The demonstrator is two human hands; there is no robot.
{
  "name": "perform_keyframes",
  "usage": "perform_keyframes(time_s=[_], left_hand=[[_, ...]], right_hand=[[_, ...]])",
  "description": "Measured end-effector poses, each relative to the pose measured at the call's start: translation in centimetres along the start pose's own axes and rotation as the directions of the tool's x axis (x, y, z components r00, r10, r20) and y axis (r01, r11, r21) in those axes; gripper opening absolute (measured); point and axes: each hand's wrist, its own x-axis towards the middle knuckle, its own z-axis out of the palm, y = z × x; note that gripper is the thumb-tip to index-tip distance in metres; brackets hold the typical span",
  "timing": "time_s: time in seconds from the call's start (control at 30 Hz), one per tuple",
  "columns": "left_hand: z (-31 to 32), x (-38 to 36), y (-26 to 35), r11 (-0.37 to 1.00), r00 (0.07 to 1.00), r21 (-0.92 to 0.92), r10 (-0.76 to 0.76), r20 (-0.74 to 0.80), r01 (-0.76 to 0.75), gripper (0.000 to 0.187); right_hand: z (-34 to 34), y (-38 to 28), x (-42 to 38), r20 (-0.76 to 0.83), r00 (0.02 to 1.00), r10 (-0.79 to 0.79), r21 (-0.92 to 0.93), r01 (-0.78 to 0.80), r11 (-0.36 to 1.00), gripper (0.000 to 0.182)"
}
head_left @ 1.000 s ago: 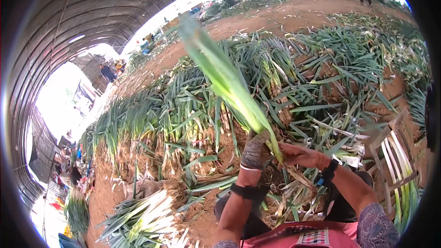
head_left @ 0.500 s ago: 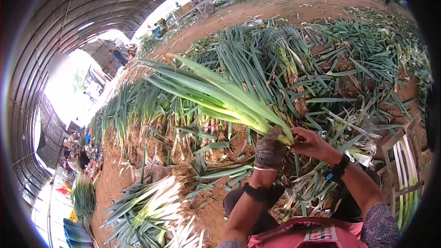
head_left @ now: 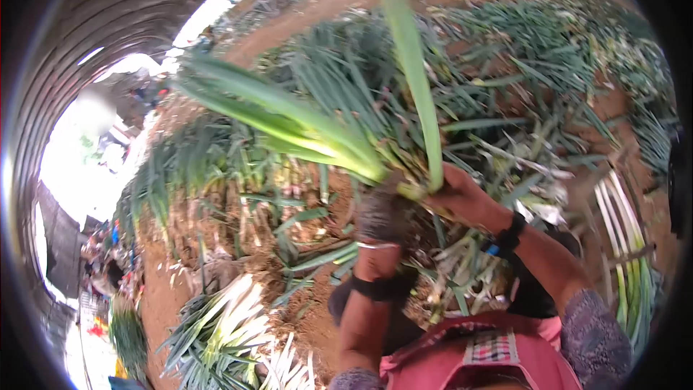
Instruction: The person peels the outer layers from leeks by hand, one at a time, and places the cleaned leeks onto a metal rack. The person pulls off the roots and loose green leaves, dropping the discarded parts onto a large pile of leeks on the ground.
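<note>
My left hand (head_left: 379, 217), in a dirty dark glove, is closed round the stalk of a leek (head_left: 317, 130) in front of me. Its green leaves fan out to the upper left. Closed on the base of one long outer leaf (head_left: 413, 50), my bare right hand (head_left: 469, 201) is just right of the glove. That leaf stands apart from the others and points upward. The leek's lower end is mostly hidden by my hands.
Rows of leeks with roots (head_left: 224, 166) lie beyond my hands. A pile of pale, trimmed leeks (head_left: 224, 325) is at lower left. Loose leaves (head_left: 534, 36) cover the ground at right, near a wooden frame holding several leeks (head_left: 624, 238).
The outer leaf has swung away from the leek, from leaning left to upright, with my right hand on it. The view has shifted, and both hands appear further left.
</note>
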Motion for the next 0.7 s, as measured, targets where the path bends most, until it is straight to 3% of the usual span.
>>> perform_keyframes(time_s=[0.07,0.17,0.2,0.23,0.27,0.3,0.33,0.37,0.43,0.5,0.57,0.63,0.7], left_hand=[[-1.6,1.1,1.6,0.909,0.981,0.370,0.182,0.061,-0.192,0.027],[-2.7,2.2,3.9,0.966,0.960,-0.018,0.253,-0.117,-0.256,0.020],[-3.2,2.3,5.3,0.979,0.966,-0.014,0.197,-0.168,-0.202,0.023],[-4.8,3.1,6.0,0.965,0.942,0.062,0.264,-0.209,-0.256,0.024],[-7.0,3.5,7.1,0.936,0.941,0.228,0.305,-0.147,-0.268,0.027],[-7.3,3.1,8.2,0.953,0.932,0.049,0.303,-0.197,-0.299,0.023],[-7.6,2.5,9.3,0.935,0.924,-0.130,0.293,-0.246,-0.331,0.025],[-9.4,2.3,10.4,0.926,0.905,-0.098,0.328,-0.271,-0.365,0.024],[-13.0,2.5,11.2,0.934,0.928,-0.142,0.289,-0.235,-0.327,0.024],[-15.7,2.8,11.1,0.941,0.938,-0.145,0.270,-0.215,-0.304,0.023],[-11.0,0.6,11.1,0.941,0.946,-0.238,0.173,-0.275,-0.241,0.024],[-12.8,1.4,10.5,0.944,0.949,-0.199,0.215,-0.231,-0.263,0.025],[-13.3,1.2,10.1,0.898,0.902,0.192,0.419,-0.105,-0.395,0.026]], right_hand=[[-1.5,0.7,-0.6,-0.035,0.997,0.071,0.008,-0.070,0.997,0.025],[-6.1,1.6,-1.0,-0.272,0.959,0.077,0.106,-0.050,0.993,0.019],[-8.7,3.3,-1.0,-0.397,0.916,0.063,0.176,0.009,0.984,0.018],[-10.7,3.2,-1.2,-0.494,0.851,0.179,0.309,-0.020,0.951,0.017],[-11.7,1.1,-2.1,-0.595,0.775,0.215,0.182,-0.131,0.974,0.014],[-14.4,1.0,-2.7,-0.700,0.650,0.296,0.135,-0.287,0.948,0.014],[-19.2,3.1,-4.3,-0.684,0.691,0.235,0.020,-0.304,0.953,0.014],[-19.1,1.8,-5.3,-0.813,0.561,0.155,0.048,-0.201,0.978,0.011],[-27.0,5.6,-6.5,-0.814,0.392,0.429,0.415,-0.124,0.901,0.010],[-28.0,6.1,-6.9,-0.831,0.384,0.403,0.374,-0.151,0.915,0.013],[-28.6,6.6,-8.0,-0.873,0.324,0.365,0.339,-0.135,0.931,0.015],[-30.5,7.0,-8.4,-0.909,0.232,0.347,0.332,-0.101,0.938,0.014],[-31.3,6.5,-8.7,-0.933,0.103,0.344,0.333,-0.107,0.937,0.012]])
